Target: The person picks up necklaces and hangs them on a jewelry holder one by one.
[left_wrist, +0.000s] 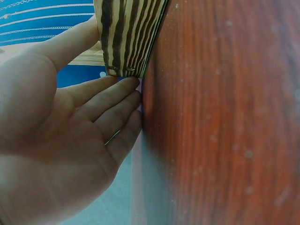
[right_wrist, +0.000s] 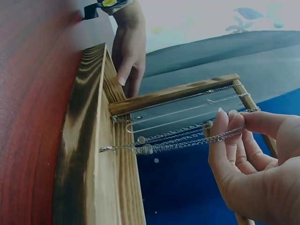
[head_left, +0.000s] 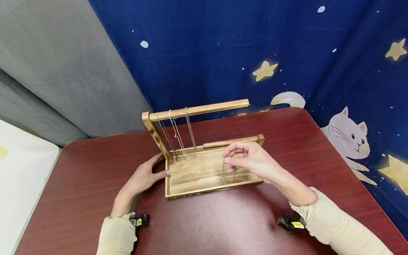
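A wooden jewelry stand [head_left: 194, 109] has a shallow tray base [head_left: 191, 180], an upright on the left and a bar overhead. My right hand [head_left: 251, 159] pinches a thin chain necklace [right_wrist: 225, 136] between thumb and fingertips, above the tray's right part. The chain hangs in a loop, its lower end close to the tray floor. With fairly straight fingers, my left hand [head_left: 146, 177] rests against the tray's left end, the thumb touching the rim. In the left wrist view the fingertips touch the burnt-grain end wall [left_wrist: 126, 37].
Several necklaces [head_left: 190, 129] hang from the left half of the bar. A round wooden rod [head_left: 229, 142] runs along the tray's back edge. The stand sits on a reddish-brown table [head_left: 95, 170], with a blue curtain [head_left: 207, 53] behind it.
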Tool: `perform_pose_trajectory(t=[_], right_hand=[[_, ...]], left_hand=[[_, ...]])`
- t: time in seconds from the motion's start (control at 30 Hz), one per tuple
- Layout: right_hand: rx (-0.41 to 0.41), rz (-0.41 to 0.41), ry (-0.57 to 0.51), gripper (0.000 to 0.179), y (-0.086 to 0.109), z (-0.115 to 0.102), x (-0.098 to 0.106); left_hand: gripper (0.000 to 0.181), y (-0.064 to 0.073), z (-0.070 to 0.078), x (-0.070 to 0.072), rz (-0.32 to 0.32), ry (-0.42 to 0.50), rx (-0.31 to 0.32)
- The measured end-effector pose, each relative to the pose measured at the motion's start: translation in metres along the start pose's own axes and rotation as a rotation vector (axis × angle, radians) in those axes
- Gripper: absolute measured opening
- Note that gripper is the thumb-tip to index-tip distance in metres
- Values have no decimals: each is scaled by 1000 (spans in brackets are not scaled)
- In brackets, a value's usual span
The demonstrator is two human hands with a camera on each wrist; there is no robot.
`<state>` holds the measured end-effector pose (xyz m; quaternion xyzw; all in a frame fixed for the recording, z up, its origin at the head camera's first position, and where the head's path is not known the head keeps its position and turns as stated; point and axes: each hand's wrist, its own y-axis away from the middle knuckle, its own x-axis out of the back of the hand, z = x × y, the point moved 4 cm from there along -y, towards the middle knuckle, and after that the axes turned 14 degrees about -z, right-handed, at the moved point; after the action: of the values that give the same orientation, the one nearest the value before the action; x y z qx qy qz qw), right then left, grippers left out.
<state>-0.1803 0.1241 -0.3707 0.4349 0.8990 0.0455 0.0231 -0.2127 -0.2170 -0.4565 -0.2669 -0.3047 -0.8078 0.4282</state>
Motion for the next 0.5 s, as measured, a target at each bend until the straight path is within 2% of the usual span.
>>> perform_pose_trajectory(t=[0.5], right_hand=[[51,89,58,21,18,-10,22]], left_hand=[[80,-1,1,0,-7,13,3]])
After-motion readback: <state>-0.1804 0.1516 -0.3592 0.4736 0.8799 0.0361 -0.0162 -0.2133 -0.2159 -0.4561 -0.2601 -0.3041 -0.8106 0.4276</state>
